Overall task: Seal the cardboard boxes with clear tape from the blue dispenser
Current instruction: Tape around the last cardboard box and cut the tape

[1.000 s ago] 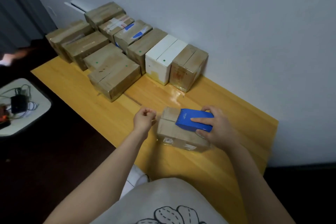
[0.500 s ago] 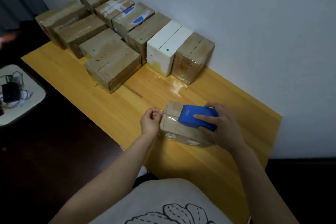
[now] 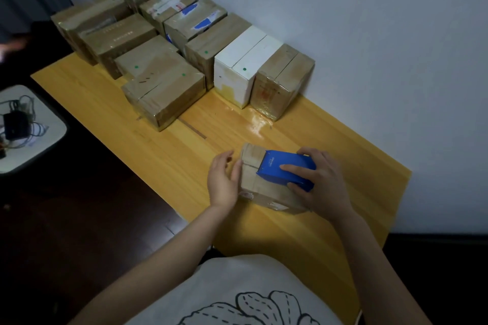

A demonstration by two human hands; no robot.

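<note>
Your right hand [image 3: 323,188] grips the blue tape dispenser [image 3: 274,165], with the fingers curled over its top and down both sides, and holds it down on the lid of the cardboard box [image 3: 264,194]. The dispenser lies flat on the lid. Its long axis runs left-right across the view, with the right end a bit nearer you. The toothed cutter end points left, toward your left hand [image 3: 223,183]. The dispenser covers the middle and right of the lid, and the lid's left end shows bare. The box's own long axis goes the same way, far-left to near-right. The box sits on the right half of the yellow wooden table [image 3: 158,155], straight in front of you. Your left hand is open and holds nothing, its fingers nearly straight and laid flat against the box's left end. Can't tell whether any tape is drawn out, since it's clear and doesn't show. Well behind, against the white wall [image 3: 369,34], a block of taped cardboard boxes [image 3: 163,87] stands in two rows, touching one another. A white box [image 3: 245,60] is second from the right in the back row. Left of the table and lower down, a pale side table [image 3: 50,140] carries a black adapter [image 3: 15,125] and tangled cables [image 3: 26,103]. Your light shirt [image 3: 237,280], with an outline print, fills the bottom.
</note>
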